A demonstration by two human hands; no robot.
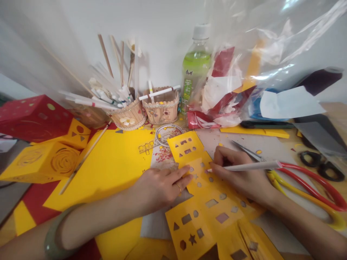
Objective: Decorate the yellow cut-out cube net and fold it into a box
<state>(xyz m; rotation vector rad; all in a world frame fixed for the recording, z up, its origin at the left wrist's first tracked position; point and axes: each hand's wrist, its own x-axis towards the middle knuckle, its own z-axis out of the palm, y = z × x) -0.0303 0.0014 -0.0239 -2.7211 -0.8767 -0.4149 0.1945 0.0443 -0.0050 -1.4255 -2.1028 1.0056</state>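
- Yellow card (206, 191) in overlapping panels, punched with small shapes: triangles, circles, rectangles, a star. Lying at centre front of the table, between both hands; upper end reaching near a pale ring (162, 127).
- Left hand (162, 184): loosely spread, gripping nothing, fingertips resting on the left edge of the card. Gold ring on one finger, greenish bangle (50, 238) round the forearm.
- Right hand (241, 173): closed on a slim white pen (249, 166), tip angled left and down at the card near a small cut-out. Contact of tip with card too fine to tell.
- Just beyond right hand: metal scissors (248, 151), one handle red, one yellow, running under or behind the hand. Farther right, black-handled scissors (322, 169).
- Left of card: large yellow sheet (116, 155), thin wooden stick (84, 160) lying slantwise across its edge.
- Far left: red box (35, 119) dotted with cut-outs, yellow box (40, 159) with spiral cuts in front.
- Along the wall: two wood-slatted cups (128, 117), markers standing in both; then upright bottle (196, 61) of green drink, and clear plastic bag (230, 94) of red and white scraps.
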